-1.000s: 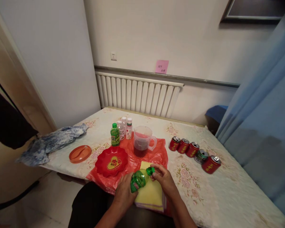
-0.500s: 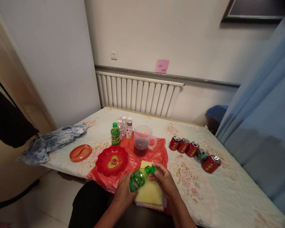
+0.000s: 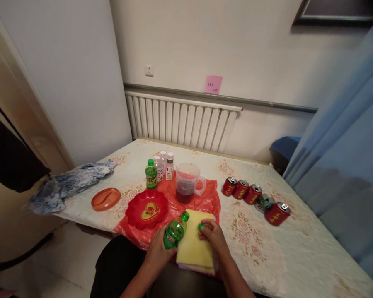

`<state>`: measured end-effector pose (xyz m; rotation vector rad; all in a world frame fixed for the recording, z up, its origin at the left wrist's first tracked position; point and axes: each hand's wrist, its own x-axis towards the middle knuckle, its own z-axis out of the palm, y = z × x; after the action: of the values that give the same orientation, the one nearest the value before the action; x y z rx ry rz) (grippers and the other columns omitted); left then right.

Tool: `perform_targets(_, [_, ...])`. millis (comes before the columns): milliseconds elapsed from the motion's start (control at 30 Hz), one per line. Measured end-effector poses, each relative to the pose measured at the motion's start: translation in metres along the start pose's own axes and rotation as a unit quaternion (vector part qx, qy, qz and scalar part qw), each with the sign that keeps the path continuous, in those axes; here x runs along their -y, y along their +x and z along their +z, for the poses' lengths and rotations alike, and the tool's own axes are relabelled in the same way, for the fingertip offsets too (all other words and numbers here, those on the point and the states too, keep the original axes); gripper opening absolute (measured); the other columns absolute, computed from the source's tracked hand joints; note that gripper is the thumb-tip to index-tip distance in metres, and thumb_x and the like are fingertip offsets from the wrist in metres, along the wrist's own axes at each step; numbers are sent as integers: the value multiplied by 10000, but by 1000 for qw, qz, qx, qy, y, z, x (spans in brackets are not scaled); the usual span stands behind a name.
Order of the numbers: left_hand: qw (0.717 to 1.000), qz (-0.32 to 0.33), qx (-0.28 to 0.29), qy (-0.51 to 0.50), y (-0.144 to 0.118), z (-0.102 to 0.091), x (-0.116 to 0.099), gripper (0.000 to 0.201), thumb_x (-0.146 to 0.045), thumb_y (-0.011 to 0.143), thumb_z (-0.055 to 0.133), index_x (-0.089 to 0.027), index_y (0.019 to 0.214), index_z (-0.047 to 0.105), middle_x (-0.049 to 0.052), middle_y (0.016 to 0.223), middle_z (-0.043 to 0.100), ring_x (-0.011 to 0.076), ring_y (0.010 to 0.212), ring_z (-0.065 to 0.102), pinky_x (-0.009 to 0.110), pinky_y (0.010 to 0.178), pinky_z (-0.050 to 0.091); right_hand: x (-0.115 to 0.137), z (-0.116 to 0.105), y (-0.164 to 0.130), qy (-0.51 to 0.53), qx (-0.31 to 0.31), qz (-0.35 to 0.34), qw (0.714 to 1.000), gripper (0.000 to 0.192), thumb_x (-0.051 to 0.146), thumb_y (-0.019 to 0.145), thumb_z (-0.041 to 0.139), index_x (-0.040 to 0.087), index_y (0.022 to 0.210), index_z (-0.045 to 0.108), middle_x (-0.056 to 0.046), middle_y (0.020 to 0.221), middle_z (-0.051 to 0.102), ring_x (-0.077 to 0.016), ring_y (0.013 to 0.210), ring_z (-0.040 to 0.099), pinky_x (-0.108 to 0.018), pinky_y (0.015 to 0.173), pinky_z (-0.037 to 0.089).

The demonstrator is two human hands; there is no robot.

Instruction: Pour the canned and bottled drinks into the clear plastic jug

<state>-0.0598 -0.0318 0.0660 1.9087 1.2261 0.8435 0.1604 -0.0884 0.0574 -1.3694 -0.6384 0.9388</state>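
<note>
1. The green bottle (image 3: 175,230) is gripped around its body by the left hand (image 3: 160,247), fingers closed, at the near edge of the desk (image 3: 298,252).
2. Long axis of the bottle: tilted, base towards the person, neck up and to the right, pointing across at the right hand.
3. The neck end (image 3: 185,216) is seen above the yellow cloth (image 3: 195,248); whether it is bare or capped cannot be told.
4. A small green cap (image 3: 200,226) is pinched in the fingers of the right hand (image 3: 214,236), closed on it, resting on the yellow cloth.
5. Key relation: cap is apart from the neck, lying right of and lower than it. The right hand is the nearer one to the neck opening.
6. The red dish (image 3: 146,208) sits just left of the bottle; the jug of red drink (image 3: 186,183) is further back. Neither is touched.
</note>
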Motion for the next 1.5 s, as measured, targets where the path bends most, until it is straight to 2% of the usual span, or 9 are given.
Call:
perform_targets(200, [999, -5, 18, -45, 1, -5, -4, 524, -132, 574, 652, -188, 1095, 629, 56, 1103, 708, 295, 1067, 637, 419, 936, 504, -24, 4, 15, -76, -22, -30, 996, 263, 300, 567, 695, 201, 784, 584, 35, 598, 627, -153, 491, 584, -268, 487, 458])
perform_targets(333, [997, -33, 15, -61, 2, -8, -5, 561, -112, 555, 641, -181, 1110, 605, 47, 1086, 710, 279, 1037, 643, 408, 927, 504, -40, 2, 14, -135, -32, -61, 988, 177, 248, 597, 635, 212, 766, 596, 80, 495, 512, -145, 470, 507, -249, 472, 370])
perform_targets(467, [997, -50, 3, -52, 4, -7, -1, 607, -113, 547, 656, -178, 1146, 583, 56, 1128, 700, 281, 1079, 634, 412, 960, 493, -44, -1, 10, -173, -32, -87, 981, 171, 247, 642, 618, 212, 809, 623, 88, 505, 461, -142, 496, 468, -250, 501, 345])
perform_targets(733, [997, -72, 5, -42, 4, -9, -1, 631, -139, 564, 665, -170, 1185, 560, 63, 1156, 695, 274, 1086, 637, 392, 956, 492, -39, 0, 5, -199, -41, -114, 972, 293, 237, 637, 642, 213, 927, 682, 22, 681, 618, -180, 637, 548, -288, 614, 431])
perform_targets(1000, [992, -91, 10, -86, 0, -17, -8, 625, -198, 561, 660, -169, 1178, 571, 61, 1137, 701, 289, 1073, 639, 394, 945, 497, -40, 2, 2, -203, -57, -127, 969, 382, 282, 649, 644, 164, 1010, 674, -94, 984, 722, -220, 759, 630, -323, 687, 487])
perform_targets(1200, [988, -93, 5, -126, -4, -20, -6, 603, -223, 546, 661, -178, 1141, 574, 62, 1098, 712, 304, 1062, 640, 415, 950, 493, -43, 1, -2, -202, -76, -128, 968, 346, 311, 701, 626, 163, 1009, 685, -94, 992, 736, -222, 750, 652, -337, 728, 512])
perform_targets(1300, [986, -90, 2, -137, -5, -20, -2, 585, -212, 547, 663, -192, 1126, 584, 58, 1104, 712, 306, 1061, 639, 410, 948, 494, -37, -2, 0, -170, -89, -117, 974, 334, 344, 708, 631, 179, 992, 691, -89, 1003, 745, -245, 863, 682, -342, 790, 523])
perform_targets(1367, [985, -90, -2, -148, -6, -21, 1, 602, -204, 548, 662, -197, 1145, 581, 55, 1117, 711, 305, 1062, 639, 409, 950, 494, -23, -4, 5, -147, -112, -118, 976, 320, 385, 708, 644, 188, 954, 697, -82, 972, 750, -256, 900, 686, -344, 806, 524])
perform_targets(1500, [980, -80, -3, -181, -7, -21, 1, 628, -209, 546, 666, -181, 1167, 574, 69, 1145, 706, 312, 1079, 634, 410, 959, 489, 22, -4, 26, -117, -139, -146, 972, 320, 442, 697, 671, 190, 894, 685, -40, 797, 727, -218, 697, 656, -306, 614, 504])
